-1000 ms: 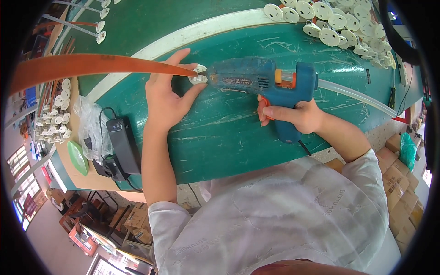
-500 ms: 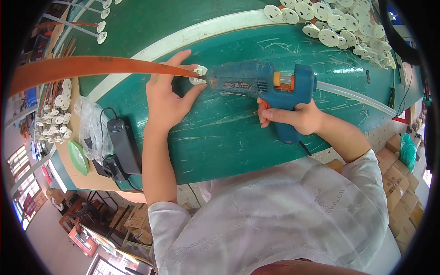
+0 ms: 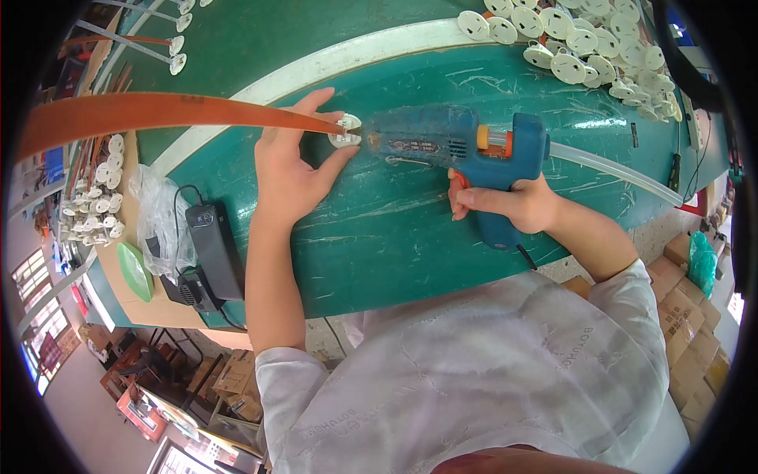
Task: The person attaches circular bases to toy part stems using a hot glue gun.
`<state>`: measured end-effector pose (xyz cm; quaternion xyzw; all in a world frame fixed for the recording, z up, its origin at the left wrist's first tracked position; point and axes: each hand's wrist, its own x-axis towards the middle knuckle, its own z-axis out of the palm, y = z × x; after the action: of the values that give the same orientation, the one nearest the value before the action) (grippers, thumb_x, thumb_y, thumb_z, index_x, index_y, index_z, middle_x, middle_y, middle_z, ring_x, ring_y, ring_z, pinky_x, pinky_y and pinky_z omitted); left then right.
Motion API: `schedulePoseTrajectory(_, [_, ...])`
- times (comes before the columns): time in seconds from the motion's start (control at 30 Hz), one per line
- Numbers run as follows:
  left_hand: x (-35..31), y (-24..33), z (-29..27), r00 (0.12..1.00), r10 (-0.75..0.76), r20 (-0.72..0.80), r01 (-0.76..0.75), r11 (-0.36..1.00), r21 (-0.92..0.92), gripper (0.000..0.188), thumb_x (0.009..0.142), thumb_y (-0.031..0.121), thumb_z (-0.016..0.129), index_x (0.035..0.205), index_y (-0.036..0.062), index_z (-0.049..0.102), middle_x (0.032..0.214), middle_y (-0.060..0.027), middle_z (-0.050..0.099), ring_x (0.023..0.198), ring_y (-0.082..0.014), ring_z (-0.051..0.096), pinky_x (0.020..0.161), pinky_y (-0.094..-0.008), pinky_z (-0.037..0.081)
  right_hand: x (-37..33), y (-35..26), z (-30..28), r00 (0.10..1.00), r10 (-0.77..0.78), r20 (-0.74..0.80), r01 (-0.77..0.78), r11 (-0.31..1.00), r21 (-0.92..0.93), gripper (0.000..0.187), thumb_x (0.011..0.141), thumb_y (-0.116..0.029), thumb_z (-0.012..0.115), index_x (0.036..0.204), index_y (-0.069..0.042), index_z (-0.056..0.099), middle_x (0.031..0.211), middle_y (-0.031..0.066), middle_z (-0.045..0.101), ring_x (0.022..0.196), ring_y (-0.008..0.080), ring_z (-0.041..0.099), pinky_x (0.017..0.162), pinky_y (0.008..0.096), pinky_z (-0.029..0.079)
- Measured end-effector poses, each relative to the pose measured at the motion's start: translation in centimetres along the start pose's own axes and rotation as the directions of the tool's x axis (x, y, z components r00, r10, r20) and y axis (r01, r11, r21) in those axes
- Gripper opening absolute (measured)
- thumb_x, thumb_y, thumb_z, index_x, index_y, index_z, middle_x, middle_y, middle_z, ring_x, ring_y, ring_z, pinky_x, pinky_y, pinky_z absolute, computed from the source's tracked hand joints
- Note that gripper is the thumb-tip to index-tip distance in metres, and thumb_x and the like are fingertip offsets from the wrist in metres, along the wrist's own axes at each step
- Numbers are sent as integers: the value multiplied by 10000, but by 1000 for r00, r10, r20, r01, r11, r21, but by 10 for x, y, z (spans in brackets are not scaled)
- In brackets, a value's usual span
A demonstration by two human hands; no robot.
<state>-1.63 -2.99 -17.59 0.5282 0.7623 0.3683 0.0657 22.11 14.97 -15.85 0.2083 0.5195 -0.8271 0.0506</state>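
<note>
My left hand holds a small round white plastic piece between thumb and fingers, just over the table. A long orange strip runs from this piece toward the left edge of the view, passing over my fingers. My right hand is closed around the handle of a blue glue gun, index finger at its red trigger. The gun's nozzle points left, right beside the white piece; whether they touch, I cannot tell. A clear glue stick sticks out of the gun's back.
White discs pile up at the far right. More white pieces on strips lie at the left, beside a plastic bag, a black device and a green dish. A screwdriver lies at the right edge.
The glue gun has shifted slightly to the right, its nozzle drawing back a little from the white piece. More clear stick shows behind its yellow collar. My left hand keeps its hold, nearly still.
</note>
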Motion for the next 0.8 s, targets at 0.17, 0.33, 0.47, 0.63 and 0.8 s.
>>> schedulePoseTrajectory(0.17, [1, 1, 1, 1000, 11, 2, -12, 1000, 17, 686, 660, 70, 853, 1289, 106, 580, 1009, -55, 748, 995, -228, 688, 970, -378, 481, 0, 0, 0, 1000, 0, -7, 0, 1000, 7, 242, 859, 28, 680, 1080, 13, 583, 946, 94, 642, 847, 199, 675, 755, 349, 582])
schedulePoseTrajectory(0.33, [1, 2, 2, 1000, 14, -28, -15, 999, -32, 651, 666, 58, 844, 1268, 131, 608, 972, -42, 745, 959, -246, 653, 860, -367, 507, 0, 0, 0, 1000, 9, -9, -9, 1000, -1, 245, 859, 20, 687, 1081, 1, 583, 971, 90, 637, 895, 199, 671, 771, 351, 593])
schedulePoseTrajectory(0.47, [0, 2, 0, 1000, -4, -21, 3, 998, -67, 649, 665, 54, 842, 1266, 128, 611, 982, -43, 744, 961, -249, 653, 858, -367, 507, 0, -3, 1, 1000, -16, -1, 16, 999, -52, 242, 858, 18, 689, 1076, -7, 587, 970, 86, 638, 911, 198, 668, 769, 349, 596])
schedulePoseTrajectory(0.63, [1, 0, 0, 999, 15, -29, -16, 999, -36, 648, 661, 49, 837, 1265, 122, 616, 978, -43, 741, 967, -256, 651, 868, -378, 504, 4, -3, -2, 998, -59, -8, 58, 994, -92, 223, 861, 0, 690, 1063, -14, 597, 965, 90, 647, 921, 195, 663, 755, 348, 599])
schedulePoseTrajectory(0.8, [2, 1, -3, 998, 64, -13, -64, 998, -11, 633, 647, 68, 845, 1239, 83, 621, 1034, -57, 729, 1013, -273, 642, 881, -387, 498, 8, -7, -6, 998, -62, 15, 63, 997, -43, 235, 854, -23, 705, 1062, -11, 596, 968, 96, 649, 915, 195, 662, 743, 349, 602])
